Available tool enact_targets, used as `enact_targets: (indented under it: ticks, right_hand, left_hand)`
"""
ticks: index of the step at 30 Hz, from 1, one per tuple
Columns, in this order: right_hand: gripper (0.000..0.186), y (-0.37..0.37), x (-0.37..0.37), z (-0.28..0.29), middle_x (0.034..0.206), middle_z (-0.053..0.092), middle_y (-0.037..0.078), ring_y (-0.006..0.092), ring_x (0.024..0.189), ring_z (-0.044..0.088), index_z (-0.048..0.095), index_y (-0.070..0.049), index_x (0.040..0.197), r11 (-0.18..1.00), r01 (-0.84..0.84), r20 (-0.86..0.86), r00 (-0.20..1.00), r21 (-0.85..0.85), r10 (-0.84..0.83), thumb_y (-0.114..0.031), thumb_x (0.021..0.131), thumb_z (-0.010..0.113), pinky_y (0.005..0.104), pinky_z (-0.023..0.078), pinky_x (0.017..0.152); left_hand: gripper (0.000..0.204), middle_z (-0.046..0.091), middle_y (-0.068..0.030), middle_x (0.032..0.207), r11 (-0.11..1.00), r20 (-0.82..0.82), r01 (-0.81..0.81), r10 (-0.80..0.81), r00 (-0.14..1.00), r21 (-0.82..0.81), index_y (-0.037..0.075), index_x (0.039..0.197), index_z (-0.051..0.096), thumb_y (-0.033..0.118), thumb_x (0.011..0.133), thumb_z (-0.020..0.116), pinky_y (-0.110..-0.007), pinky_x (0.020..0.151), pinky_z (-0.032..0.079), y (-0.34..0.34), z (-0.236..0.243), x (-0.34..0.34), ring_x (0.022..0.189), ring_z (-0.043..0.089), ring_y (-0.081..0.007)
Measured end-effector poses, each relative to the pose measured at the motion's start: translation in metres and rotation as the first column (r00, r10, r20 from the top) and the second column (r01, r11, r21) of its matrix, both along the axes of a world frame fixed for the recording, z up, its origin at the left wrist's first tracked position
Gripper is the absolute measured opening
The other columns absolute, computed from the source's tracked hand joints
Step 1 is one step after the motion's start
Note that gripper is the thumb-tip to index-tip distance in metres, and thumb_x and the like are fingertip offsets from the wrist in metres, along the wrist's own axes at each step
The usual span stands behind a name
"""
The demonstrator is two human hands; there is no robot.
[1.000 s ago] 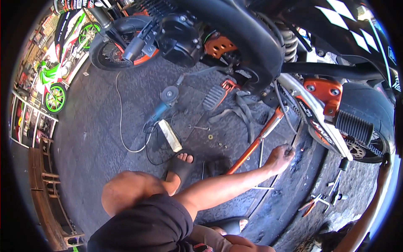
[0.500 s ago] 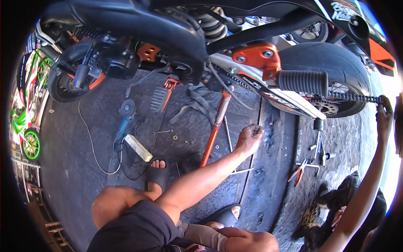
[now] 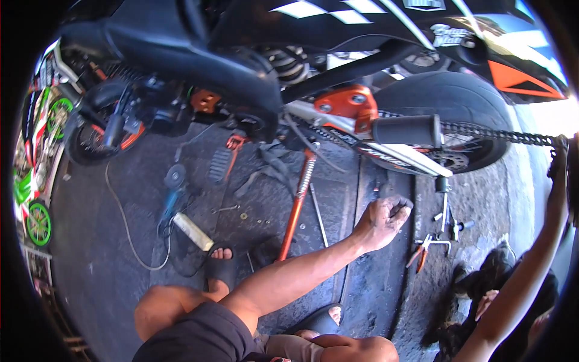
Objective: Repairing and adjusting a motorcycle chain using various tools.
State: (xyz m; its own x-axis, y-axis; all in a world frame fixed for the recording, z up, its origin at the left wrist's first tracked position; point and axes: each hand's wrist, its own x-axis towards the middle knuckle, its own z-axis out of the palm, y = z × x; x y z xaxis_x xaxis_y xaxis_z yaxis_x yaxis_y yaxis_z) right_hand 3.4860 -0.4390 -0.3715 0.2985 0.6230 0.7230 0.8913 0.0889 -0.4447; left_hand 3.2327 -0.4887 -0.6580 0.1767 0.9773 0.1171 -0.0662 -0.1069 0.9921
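My left hand (image 3: 386, 218), its fingers blackened and curled, is held over the floor below the rear wheel; whatever may be inside it is hidden. At the far right, my right hand (image 3: 559, 158) grips the chain (image 3: 500, 134), which stretches out from the black, orange and white motorcycle (image 3: 356, 105) alongside its rear tire (image 3: 446, 93). An orange stand (image 3: 295, 214) leans under the swingarm, left of my left hand. Orange-handled pliers (image 3: 421, 256) and several metal tools (image 3: 444, 214) lie to the right of that hand.
An angle grinder (image 3: 173, 196), a pale block (image 3: 192, 231), a cable, straps (image 3: 268, 169) and small washers lie on the dark floor. A green-wheeled motorcycle (image 3: 37, 223) stands at the left. A person in black (image 3: 506, 301) is low at the lower right.
The view has swung rightward and up, showing more rear tire and chain. My right hand holds the chain further out. My left hand has risen slightly from the floor, still curled.
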Motion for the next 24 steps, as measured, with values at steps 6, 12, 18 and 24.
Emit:
enact_targets:
  ticks: [6, 12, 18, 24]
  right_hand:
    - [0.039, -0.006, 0.072, -0.01, 0.078, 0.059, 0.0, 0.0049, 0.06, 0.047, 0.06, 0.0, 0.126, 0.994, -0.063, -0.126, 0.989, 0.088, 0.074, -0.025, 0.096, 0.058, 0.0221, 0.04, 0.054]
    - [0.029, 0.006, 0.071, -0.021, 0.081, 0.06, 0.0, 0.0053, 0.059, 0.048, 0.066, -0.002, 0.118, 0.968, -0.248, -0.302, 0.921, 0.036, 0.247, -0.011, 0.091, 0.058, 0.0227, 0.042, 0.051]
    - [0.03, 0.034, 0.097, -0.07, 0.089, 0.071, 0.012, 0.0194, 0.072, 0.065, 0.068, 0.0, 0.108, 0.982, -0.104, 0.01, 0.994, -0.16, 0.107, -0.006, 0.08, 0.061, 0.034, 0.052, 0.071]
    - [0.032, 0.076, 0.083, -0.155, 0.099, 0.071, 0.02, 0.0323, 0.093, 0.069, 0.07, -0.005, 0.106, 0.953, -0.082, -0.078, 0.995, -0.292, 0.061, -0.009, 0.074, 0.065, 0.0384, 0.053, 0.085]
  left_hand:
    - [0.053, 0.061, -0.0056, 0.113, 0.969, 0.697, 0.218, -0.075, 0.713, -0.118, 0.001, 0.139, 0.041, 0.024, 0.096, 0.061, -0.029, 0.074, 0.054, 0.038, 0.089, 0.043, 0.091, 0.06, -0.0126]
    - [0.018, 0.064, -0.0091, 0.107, 0.971, 0.869, 0.238, -0.089, 0.486, -0.034, 0.009, 0.114, 0.056, 0.013, 0.097, 0.054, -0.041, 0.082, 0.055, 0.079, 0.113, 0.062, 0.1, 0.062, -0.0218]
    - [0.023, 0.066, -0.013, 0.098, 0.968, 0.743, 0.118, 0.09, 0.663, -0.222, 0.004, 0.114, 0.053, 0.024, 0.102, 0.05, -0.037, 0.074, 0.055, 0.103, 0.097, 0.065, 0.085, 0.066, -0.0234]
    - [0.029, 0.06, -0.02, 0.113, 0.961, 0.74, 0.062, 0.166, 0.652, -0.27, -0.002, 0.118, 0.049, 0.021, 0.101, 0.052, -0.042, 0.093, 0.053, 0.129, 0.067, 0.056, 0.105, 0.063, -0.0298]
